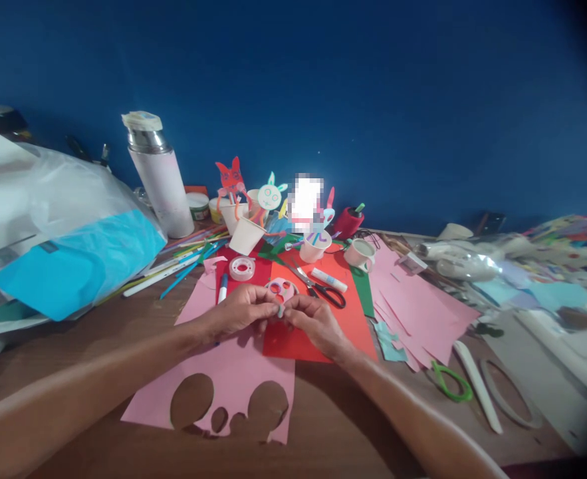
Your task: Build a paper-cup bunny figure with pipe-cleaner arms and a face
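A small pink paper cutout (pixel 287 291) with round red patches stands up between my two hands over the sheets of paper. My left hand (pixel 246 309) pinches its lower left edge between thumb and fingers. On the other side, my right hand (pixel 314 319) pinches the lower right edge, its fingertips close to those of the left. Something small and pale shows between the thumbs, too small to name. Black-handled scissors (pixel 329 294) and a white glue stick (pixel 329 279) lie just beyond my right hand. A marker (pixel 223 289) and a tape roll (pixel 242 267) lie by the left.
Pink paper with cut holes (pixel 238 372) and an orange sheet (pixel 353 332) cover the table. Behind stand paper cups (pixel 246 235), a mug (pixel 359 254) and a white flask (pixel 161 183). A plastic bag (pixel 88 193) is at left; green pipe cleaner (pixel 453 386) lies right.
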Demonstrator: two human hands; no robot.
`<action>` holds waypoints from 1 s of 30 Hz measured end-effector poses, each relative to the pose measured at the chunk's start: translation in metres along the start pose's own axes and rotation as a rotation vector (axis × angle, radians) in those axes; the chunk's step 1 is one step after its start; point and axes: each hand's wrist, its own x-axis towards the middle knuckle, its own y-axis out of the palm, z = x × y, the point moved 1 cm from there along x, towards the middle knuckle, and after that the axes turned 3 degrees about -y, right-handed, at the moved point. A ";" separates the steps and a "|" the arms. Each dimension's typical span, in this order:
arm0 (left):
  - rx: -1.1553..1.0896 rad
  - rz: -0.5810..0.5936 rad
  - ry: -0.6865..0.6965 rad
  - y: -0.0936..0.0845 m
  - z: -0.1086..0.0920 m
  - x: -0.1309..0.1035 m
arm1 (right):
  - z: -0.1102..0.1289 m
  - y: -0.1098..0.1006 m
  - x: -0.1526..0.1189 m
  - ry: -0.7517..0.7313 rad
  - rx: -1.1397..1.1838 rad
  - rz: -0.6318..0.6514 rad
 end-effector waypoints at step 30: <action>0.368 -0.247 0.164 0.007 -0.004 -0.006 | -0.009 0.003 -0.002 -0.163 -0.339 -0.119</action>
